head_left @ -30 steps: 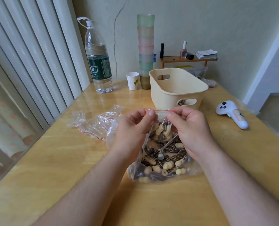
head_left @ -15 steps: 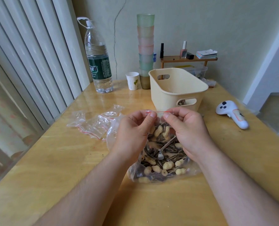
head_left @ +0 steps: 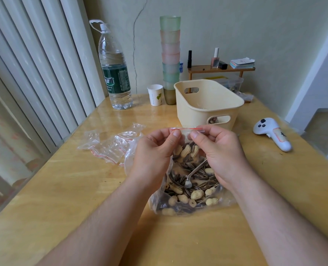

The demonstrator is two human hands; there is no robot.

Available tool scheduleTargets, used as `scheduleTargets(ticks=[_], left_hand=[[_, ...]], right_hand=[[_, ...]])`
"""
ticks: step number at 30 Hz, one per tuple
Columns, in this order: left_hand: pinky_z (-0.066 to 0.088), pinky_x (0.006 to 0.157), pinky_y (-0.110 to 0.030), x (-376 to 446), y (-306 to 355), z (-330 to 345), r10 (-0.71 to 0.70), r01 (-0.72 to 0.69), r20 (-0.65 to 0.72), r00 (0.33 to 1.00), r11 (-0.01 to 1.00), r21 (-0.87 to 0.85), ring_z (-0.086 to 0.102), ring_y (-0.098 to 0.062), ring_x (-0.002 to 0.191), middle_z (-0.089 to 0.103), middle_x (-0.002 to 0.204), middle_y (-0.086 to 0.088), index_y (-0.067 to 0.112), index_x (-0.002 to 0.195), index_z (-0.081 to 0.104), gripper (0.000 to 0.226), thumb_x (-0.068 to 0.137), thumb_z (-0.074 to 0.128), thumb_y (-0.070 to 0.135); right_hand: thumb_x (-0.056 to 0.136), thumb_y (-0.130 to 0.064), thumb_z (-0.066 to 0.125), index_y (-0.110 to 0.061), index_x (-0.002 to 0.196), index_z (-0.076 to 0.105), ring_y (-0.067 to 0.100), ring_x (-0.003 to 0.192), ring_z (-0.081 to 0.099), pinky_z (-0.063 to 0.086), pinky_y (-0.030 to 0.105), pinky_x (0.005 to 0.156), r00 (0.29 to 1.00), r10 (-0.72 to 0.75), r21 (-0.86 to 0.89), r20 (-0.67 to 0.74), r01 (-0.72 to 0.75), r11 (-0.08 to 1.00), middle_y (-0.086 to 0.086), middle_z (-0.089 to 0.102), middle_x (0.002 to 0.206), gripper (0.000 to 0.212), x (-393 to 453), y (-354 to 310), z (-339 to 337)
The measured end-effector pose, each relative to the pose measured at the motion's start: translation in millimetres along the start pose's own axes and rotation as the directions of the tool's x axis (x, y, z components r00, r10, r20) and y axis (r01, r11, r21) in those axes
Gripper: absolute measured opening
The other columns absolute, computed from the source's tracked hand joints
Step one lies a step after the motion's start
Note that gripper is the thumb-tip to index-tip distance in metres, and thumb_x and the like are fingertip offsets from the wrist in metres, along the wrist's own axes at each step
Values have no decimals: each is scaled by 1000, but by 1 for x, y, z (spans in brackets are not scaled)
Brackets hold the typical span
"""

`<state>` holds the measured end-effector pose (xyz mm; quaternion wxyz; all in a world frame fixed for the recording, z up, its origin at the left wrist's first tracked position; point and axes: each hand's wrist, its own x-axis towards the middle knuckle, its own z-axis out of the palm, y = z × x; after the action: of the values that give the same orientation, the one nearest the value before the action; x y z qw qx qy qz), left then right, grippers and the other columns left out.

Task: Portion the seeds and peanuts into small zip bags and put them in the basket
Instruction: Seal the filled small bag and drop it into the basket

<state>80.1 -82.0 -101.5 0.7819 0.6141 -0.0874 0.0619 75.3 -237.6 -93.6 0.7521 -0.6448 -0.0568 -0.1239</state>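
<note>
A small zip bag [head_left: 186, 143] with peanuts and seeds hangs between my hands, its red zip strip at the top. My left hand [head_left: 155, 150] pinches the strip's left end and my right hand [head_left: 216, 148] pinches its right end. Beneath them on the table lies a large clear bag [head_left: 190, 191] of sunflower seeds and peanuts with a metal spoon [head_left: 192, 173] in it. The cream basket [head_left: 207, 106] stands just behind my hands; something dark shows through its front handle slot.
Several empty zip bags [head_left: 111, 144] lie crumpled to the left. A water bottle [head_left: 115, 73], a paper cup [head_left: 155, 95] and a stack of cups [head_left: 170, 58] stand at the back. A white controller [head_left: 272, 133] lies at the right. A small shelf [head_left: 220, 69] stands behind the basket.
Both hands stay on the small bag's zip strip; my fingertips have shifted slightly along it and the strip now shows as a straight red line.
</note>
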Motion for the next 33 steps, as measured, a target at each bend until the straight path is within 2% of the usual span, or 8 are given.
scheduleTargets(ticks=[6, 11, 13, 16, 20, 25, 30, 33], left_hand=[[52, 67, -23, -2, 2, 1, -3, 3, 27, 1000, 1000, -9, 60, -13, 69, 72, 80, -7, -2, 100, 72, 16, 102, 65, 12], [51, 63, -18, -5, 5, 3, 11, -11, 67, 998, 1000, 1, 62, -7, 64, 72, 74, -1, 0, 98, 71, 13, 103, 62, 9], [52, 63, -18, -5, 5, 3, 11, -11, 65, 998, 1000, -1, 62, -6, 64, 71, 74, 0, 0, 98, 71, 14, 103, 61, 9], [48, 57, -17, -5, 6, 3, 13, -14, 51, 999, 1000, 20, 55, -6, 61, 67, 74, -1, 1, 98, 71, 16, 104, 61, 12], [43, 53, -16, -6, 6, 4, 26, -29, 54, 998, 998, 50, 49, -8, 58, 64, 75, -6, -5, 97, 69, 21, 105, 60, 12], [49, 61, -21, -5, 4, 2, 10, -18, 91, 996, 996, 85, 59, -9, 65, 72, 83, -6, 2, 99, 72, 17, 104, 63, 16], [47, 56, -14, -6, 5, 3, 24, -29, 86, 996, 998, 59, 60, -1, 59, 72, 76, 1, -5, 102, 69, 19, 105, 59, 11], [49, 59, -16, -7, 4, 3, 21, -28, 106, 994, 998, 60, 61, -2, 61, 71, 74, 3, -7, 106, 68, 20, 105, 60, 11]], right_hand=[[93, -3, 73, -17, 92, 76, 15, 79, 72, 55, 23, 67, 1000, -17, 2, -4, 17, 1000, 5, 78, 83, 14, 0, 0, 0], [93, -4, 74, -29, 82, 80, 22, 85, 71, 59, 40, 87, 999, -34, 31, -3, 34, 999, 7, 77, 85, 28, 0, 2, 1], [93, -5, 74, -25, 85, 80, 21, 84, 71, 59, 39, 84, 1000, -26, 22, 4, 26, 999, 6, 77, 85, 23, 0, 2, 0], [92, -8, 77, -19, 91, 77, 23, 84, 71, 57, 45, 83, 1000, -8, 6, 2, 8, 1000, 8, 78, 86, 10, -1, 2, 0], [91, -8, 78, -19, 85, 77, 17, 82, 71, 58, 37, 82, 1000, -14, -15, 12, 15, 1000, 3, 78, 83, 13, -1, 1, 3], [79, -24, 77, -32, 82, 80, 23, 85, 74, 62, 43, 85, 999, -41, -33, -1, 41, 999, 9, 79, 87, 9, 0, 3, 2], [82, -21, 78, -21, 89, 78, 27, 89, 75, 61, 49, 91, 999, -23, -5, 30, 23, 1000, 12, 79, 91, 7, 1, 6, 1], [78, -25, 78, -21, 85, 79, 25, 89, 75, 61, 46, 91, 999, -13, -20, 41, 14, 1000, 12, 79, 90, 8, 1, 6, 2]])
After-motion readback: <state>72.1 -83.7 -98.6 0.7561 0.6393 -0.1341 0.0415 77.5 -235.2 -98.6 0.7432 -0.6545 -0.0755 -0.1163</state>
